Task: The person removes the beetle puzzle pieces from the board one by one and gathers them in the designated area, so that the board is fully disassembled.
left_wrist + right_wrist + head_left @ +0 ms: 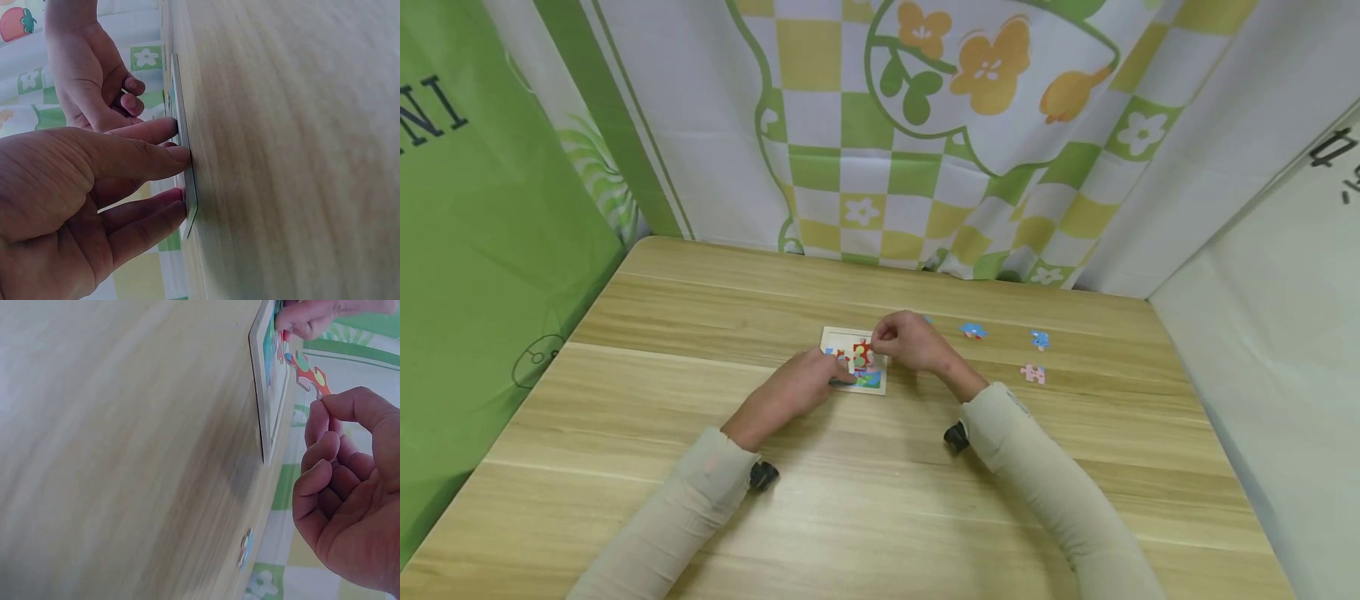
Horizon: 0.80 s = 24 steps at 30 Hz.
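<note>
A small square jigsaw board (835,334) with a pale frame lies on the table, some coloured pieces set in its lower part. My left hand (800,385) rests at its left and near side; in the left wrist view the extended fingers touch the board's face and the thumb (169,159) lies against its near edge. Above the board's right part, my right hand (913,342) pinches a red jigsaw piece (306,369) with green and yellow patches between thumb and index finger. In the right wrist view this piece is tilted and held clear of the board.
Right of the board lie loose jigsaw pieces: a blue and red one (973,331), a blue one (1040,339) and a pink one (1033,373). Another blue piece (928,319) is mostly hidden behind my right hand. A patterned curtain (865,167) hangs behind the wooden table (865,517).
</note>
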### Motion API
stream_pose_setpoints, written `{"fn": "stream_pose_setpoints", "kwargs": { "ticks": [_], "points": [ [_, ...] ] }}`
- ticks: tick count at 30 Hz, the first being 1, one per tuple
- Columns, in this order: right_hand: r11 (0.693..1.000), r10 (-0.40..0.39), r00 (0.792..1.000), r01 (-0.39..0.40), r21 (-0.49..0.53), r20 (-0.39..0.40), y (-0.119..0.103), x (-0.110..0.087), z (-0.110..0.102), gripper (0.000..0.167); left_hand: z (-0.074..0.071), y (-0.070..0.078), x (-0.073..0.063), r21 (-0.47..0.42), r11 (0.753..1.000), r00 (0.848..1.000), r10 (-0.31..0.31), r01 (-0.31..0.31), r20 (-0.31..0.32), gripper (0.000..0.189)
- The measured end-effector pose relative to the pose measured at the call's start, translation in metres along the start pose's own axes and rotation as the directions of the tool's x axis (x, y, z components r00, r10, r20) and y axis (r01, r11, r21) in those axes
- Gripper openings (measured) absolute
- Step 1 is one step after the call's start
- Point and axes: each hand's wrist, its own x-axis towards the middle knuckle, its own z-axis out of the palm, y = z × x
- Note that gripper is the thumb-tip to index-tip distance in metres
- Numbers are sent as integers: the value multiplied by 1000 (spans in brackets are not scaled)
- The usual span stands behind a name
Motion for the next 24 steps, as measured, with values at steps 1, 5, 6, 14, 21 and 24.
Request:
{"fn": "stream_pose_setpoints", "kwargs": {
  "ticks": [1, 5, 6, 14, 21, 24],
  "points": [
    [1000, 5, 1000, -5, 0, -1, 1, -1, -1, 8, 0, 0, 0, 3, 1000, 1000, 4, -4, -2, 47],
    [1000, 17, 1000, -17, -4, -5, 7, -7, -8, 8, -1, 0, 0, 4, 1000, 1000, 15, -15, -5, 46],
    [1000, 21, 1000, -21, -1, -6, 9, -8, -10, 8, -1, 1, 0, 7, 1000, 1000, 18, -18, -6, 47],
    [999, 38, 999, -38, 5, -28, 23, -25, -26, 8, 0, 0, 1, 42, 999, 999, 32, -32, -13, 51],
    [996, 83, 996, -82, 31, -42, 35, -43, -40, 10, 0, 2, 0, 34, 999, 1000, 17, -17, -16, 49],
    [994, 105, 993, -103, 40, -53, 41, -51, -45, 10, 0, 3, 0, 25, 1000, 1000, 12, -11, -15, 49]
  ]
}}
